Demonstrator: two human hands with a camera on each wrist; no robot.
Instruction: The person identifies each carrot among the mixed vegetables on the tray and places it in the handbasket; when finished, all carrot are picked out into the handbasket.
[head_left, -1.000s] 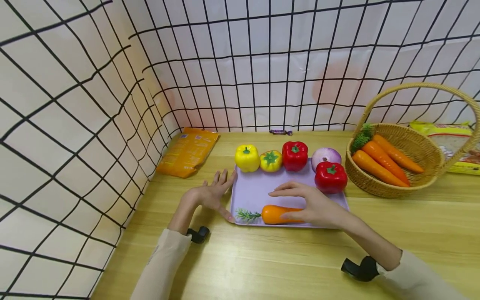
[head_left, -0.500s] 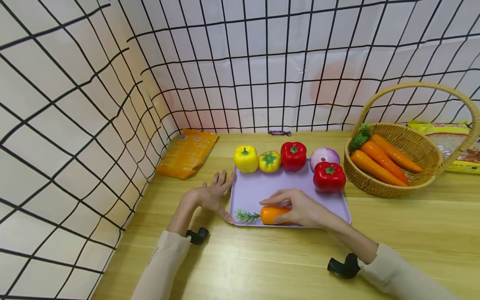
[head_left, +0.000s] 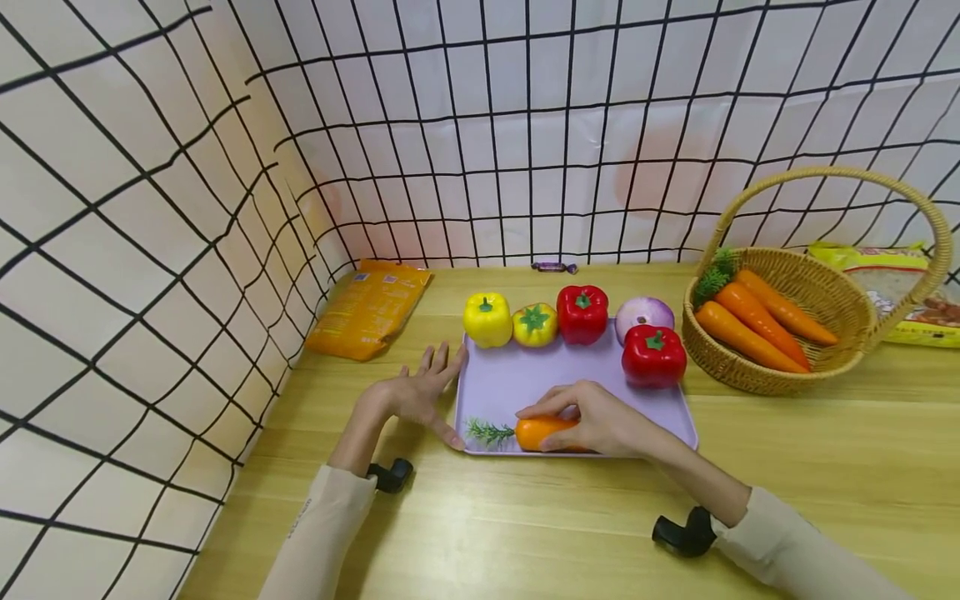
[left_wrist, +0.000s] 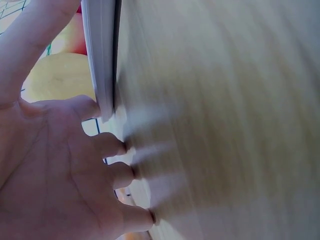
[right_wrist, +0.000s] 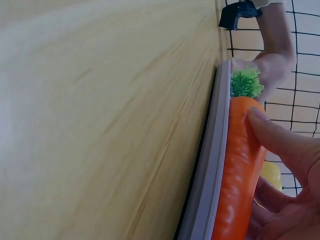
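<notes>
A carrot (head_left: 534, 433) with a green leafy top lies along the near edge of a lilac tray (head_left: 517, 375). My right hand (head_left: 600, 421) grips it, thumb on the near side and fingers on the far side; in the right wrist view the thumb presses the orange carrot (right_wrist: 240, 165) near its top. At the tray's left edge my left hand (head_left: 420, 396) is spread, its thumb and fingertips touching the rim and tabletop. Along the tray's back and right stand a yellow pepper (head_left: 487, 320), a yellow tomato-like vegetable (head_left: 535, 325), two red peppers (head_left: 654, 357) and a purple onion (head_left: 643, 315).
Right of the tray stands a wicker basket (head_left: 847, 333) with several carrots (head_left: 757, 321) inside. Behind it lies a yellow food bag (head_left: 922, 329). An orange packet (head_left: 367, 308) rests at the left, a purple wrapped candy (head_left: 554, 267) near the grid-patterned back wall.
My right hand has come left and down onto the carrot and closed its fingers around it. The left hand stays at the tray's edge.
</notes>
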